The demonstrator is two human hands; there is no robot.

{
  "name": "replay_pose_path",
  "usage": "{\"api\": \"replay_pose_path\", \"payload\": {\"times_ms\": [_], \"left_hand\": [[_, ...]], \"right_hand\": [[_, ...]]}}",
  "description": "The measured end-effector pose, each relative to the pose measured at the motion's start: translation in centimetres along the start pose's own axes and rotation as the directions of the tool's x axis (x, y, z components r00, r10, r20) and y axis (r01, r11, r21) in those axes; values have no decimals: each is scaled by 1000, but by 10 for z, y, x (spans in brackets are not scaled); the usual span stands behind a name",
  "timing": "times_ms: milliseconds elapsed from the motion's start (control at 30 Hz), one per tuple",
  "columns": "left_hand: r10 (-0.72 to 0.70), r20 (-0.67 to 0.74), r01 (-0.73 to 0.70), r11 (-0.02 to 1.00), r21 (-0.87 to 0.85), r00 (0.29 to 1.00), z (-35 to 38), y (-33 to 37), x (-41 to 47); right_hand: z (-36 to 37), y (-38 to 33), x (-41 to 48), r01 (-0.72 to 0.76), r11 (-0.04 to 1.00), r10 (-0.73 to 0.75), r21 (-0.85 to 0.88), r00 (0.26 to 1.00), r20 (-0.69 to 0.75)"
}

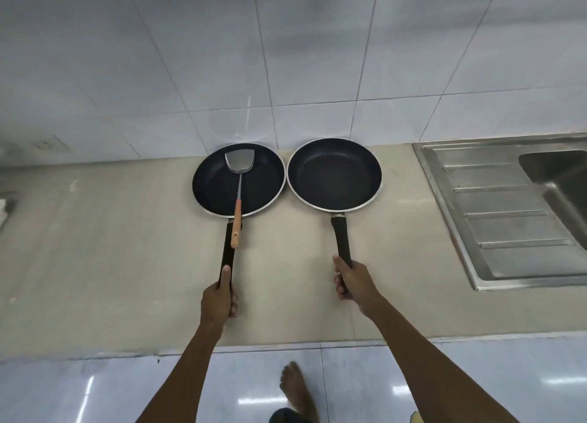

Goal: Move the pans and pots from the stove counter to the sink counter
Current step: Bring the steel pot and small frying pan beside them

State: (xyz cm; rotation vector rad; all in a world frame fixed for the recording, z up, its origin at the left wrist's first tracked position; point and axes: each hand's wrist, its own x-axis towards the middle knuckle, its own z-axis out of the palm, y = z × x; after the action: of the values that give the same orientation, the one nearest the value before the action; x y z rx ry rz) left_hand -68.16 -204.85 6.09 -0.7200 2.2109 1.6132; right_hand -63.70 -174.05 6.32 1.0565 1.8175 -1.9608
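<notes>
Beige stone counter (111, 248) runs below white wall tiles, a steel sink (495, 219) at its right. Both arms reach forward. Left hand (219, 298) wraps the left black non-stick pan (216, 184) by its handle, thumb along the top; a steel spatula with wooden grip (239, 181) lies inside. Right hand (354, 283) clasps the empty right black pan (333, 175). Their rims seemingly touch on the counter.

Black pans (333, 175), beige counter (111, 248), white wall tiles (222, 57).

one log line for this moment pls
left hand grips left pan handle | right hand grips right pan handle | spatula in left pan | sink at right
</notes>
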Motion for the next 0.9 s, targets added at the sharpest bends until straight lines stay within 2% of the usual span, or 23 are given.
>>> {"api": "replay_pose_path", "payload": {"times_ms": [67,133,200,233,267,333,400,467,533,600,733,900], "left_hand": [[46,-30,-44,998,52,998,6,-14,-26],[106,-27,-98,974,206,994,19,-26,-56],[187,26,-181,892,414,982,45,-39,-94],[235,73,-238,818,524,969,62,-47,-116],[289,128,-304,722,622,949,80,-54,-133],[423,273,-472,492,732,864,126,-67,-174],[535,442,-642,269,718,720,178,-75,-216],[578,570,-744,99,661,584,229,-77,-252],[589,659,-815,-2,580,467,287,-69,-294],[591,726,-874,-71,480,351,341,-57,-330],[518,849,-942,-222,253,106,451,-35,-406],[421,904,-938,-338,79,-75,567,-13,-486]], "right_hand": [[-8,14,-18,22,999,-20,-40,999,50],[-19,25,-38,56,991,-43,-118,993,110],[-40,40,-63,147,954,-100,-262,978,183],[-55,50,-76,218,907,-144,-359,965,221],[-70,59,-87,299,820,-196,-487,948,252],[-111,76,-114,402,487,-320,-775,908,269],[-166,99,-137,416,214,-480,-884,833,276],[-220,122,-155,391,46,-634,-919,723,275],[-286,145,-178,298,33,-691,-954,696,193],[-348,157,-201,165,63,-724,-984,687,69],[-463,179,-252,-58,219,-676,-974,711,-194],[-571,201,-295,-273,381,-594,-884,661,-460]]}}
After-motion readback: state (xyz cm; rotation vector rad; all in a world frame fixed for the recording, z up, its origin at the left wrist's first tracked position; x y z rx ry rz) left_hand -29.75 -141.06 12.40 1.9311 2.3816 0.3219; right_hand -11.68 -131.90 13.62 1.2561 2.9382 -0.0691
